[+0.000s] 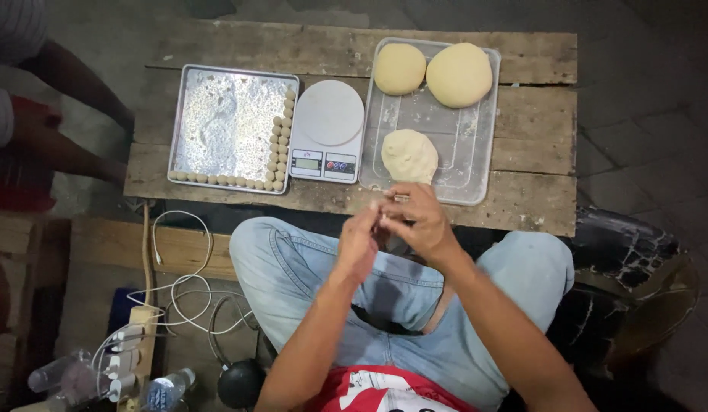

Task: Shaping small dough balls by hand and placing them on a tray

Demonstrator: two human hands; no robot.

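Dough is the work in hand, and it lies in several sizes on a low plank table [522, 206] in front of a seated person in pale jeans; largest is the smooth round ball [459, 74] at about one o'clock on the clear plastic tray [476, 164], with a smaller smooth ball [399, 68] just beside it at eleven o'clock, and a rougher, torn lump [409, 155] toward the near edge at seven o'clock; smaller again are the many tiny rolled balls [277, 156] lined along the right and near edges of the metal tray [216, 122], which sits at nine o'clock from a white kitchen scale [327, 131] with a round platter; smallest of all is the pinch of dough [385, 216], barely visible, between the two hands, just this side of the table's near edge; the left hand [359, 243] and the right hand [420, 223] meet with fingers curled close together around that bit, touching each other; the stuff looks soft, light and slightly tacky, likely to stretch and tear rather than break, so a gentle pinch at the lump's ragged edge with fingertips should serve, while the big balls would want cupped palms underneath; another person's arm [71, 80] rests at the table's left end.
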